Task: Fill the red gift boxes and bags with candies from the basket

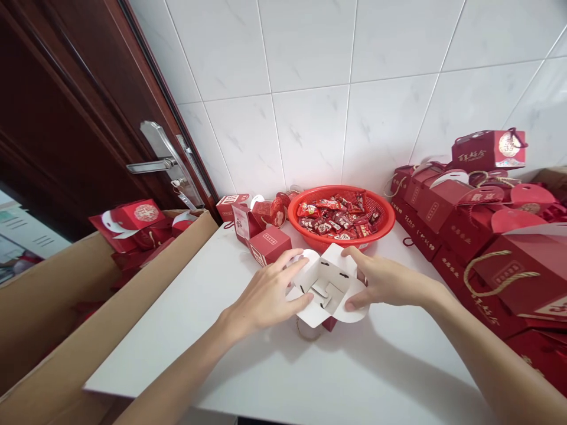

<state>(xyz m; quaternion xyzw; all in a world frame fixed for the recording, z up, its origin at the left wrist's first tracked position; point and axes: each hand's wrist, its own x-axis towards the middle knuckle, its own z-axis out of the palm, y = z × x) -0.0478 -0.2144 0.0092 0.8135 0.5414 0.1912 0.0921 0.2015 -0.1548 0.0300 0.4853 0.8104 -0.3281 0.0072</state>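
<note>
One open box (pixel 333 276), white inside, sits just below the frame's center, over a white table (pixel 390 378) — the left hand (pixel 283 289) spread across its left flaps, the right hand (pixel 376 280) spread too, thumb on the right flap. Just beyond, a red basket (pixel 388 225) holds wrapped candies (pixel 339 215); red boxes (pixel 463 212) fill the right side.

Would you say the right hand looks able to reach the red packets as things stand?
Probably yes: the red packets lie uncovered in the open-topped basket just beyond the right hand, though it is touching the open box.
</note>
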